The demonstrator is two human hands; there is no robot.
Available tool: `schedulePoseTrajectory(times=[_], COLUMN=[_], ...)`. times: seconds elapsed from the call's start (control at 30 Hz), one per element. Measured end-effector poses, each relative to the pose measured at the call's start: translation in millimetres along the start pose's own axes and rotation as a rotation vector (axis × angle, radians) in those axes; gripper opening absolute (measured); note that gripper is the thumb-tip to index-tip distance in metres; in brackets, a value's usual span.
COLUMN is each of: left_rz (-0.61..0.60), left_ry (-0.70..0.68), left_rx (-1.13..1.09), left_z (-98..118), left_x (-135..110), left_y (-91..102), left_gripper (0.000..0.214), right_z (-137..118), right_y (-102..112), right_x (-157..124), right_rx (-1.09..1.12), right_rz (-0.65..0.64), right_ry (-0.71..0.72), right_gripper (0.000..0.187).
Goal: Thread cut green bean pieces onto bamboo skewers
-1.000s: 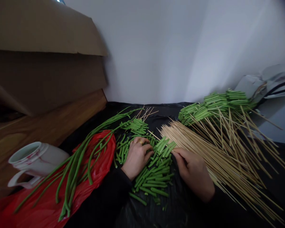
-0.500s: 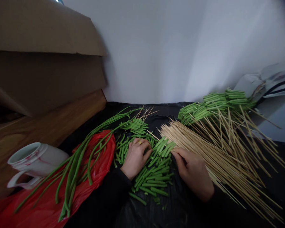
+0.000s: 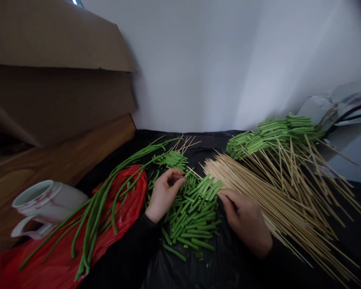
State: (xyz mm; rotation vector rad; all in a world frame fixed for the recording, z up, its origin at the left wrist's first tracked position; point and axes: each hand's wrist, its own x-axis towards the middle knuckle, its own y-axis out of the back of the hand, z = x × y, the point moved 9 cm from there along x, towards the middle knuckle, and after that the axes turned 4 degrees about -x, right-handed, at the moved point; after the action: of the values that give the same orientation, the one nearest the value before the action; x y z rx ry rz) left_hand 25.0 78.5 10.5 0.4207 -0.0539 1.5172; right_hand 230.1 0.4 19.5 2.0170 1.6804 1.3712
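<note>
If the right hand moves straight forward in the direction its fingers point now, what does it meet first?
Most likely the pile of cut green bean pieces. The right hand points left and away from the person, with its fingertips at the pile's edge. Whether they touch it is unclear.

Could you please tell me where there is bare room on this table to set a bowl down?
Bare black sheet lies by the wall, between the long beans and the skewered bean stacks, and at the near edge below the cut beans. The bamboo skewers crowd the right side.
</note>
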Motion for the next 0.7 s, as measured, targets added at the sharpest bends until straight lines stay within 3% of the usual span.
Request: schedulePoseTrajectory(times=[0.13, 0.23, 0.43, 0.7], left_rz=[0.020, 0.011, 0.010, -0.032], left_ry=[0.353, 0.530, 0.640, 0.621], left_rx=[-0.578, -0.817, -0.977, -0.950], left_z=[-23, -31, -34, -31], left_x=[-2, -8, -11, -11], left_y=[-1.6, -10.4, -15.3, -15.6], left_gripper=[0.024, 0.021, 0.013, 0.016], right_z=[-2, -3, -3, -7], right_y=[-5, -9, -13, -12], right_x=[-2, -4, -5, -7], right_rx=[-0.009, -0.020, -0.010, -0.010], right_rz=[-0.054, -0.095, -0.126, -0.107], right_ry=[-0.019, -0.025, -0.020, -0.013], right_gripper=[0.025, 0.026, 0.025, 0.025])
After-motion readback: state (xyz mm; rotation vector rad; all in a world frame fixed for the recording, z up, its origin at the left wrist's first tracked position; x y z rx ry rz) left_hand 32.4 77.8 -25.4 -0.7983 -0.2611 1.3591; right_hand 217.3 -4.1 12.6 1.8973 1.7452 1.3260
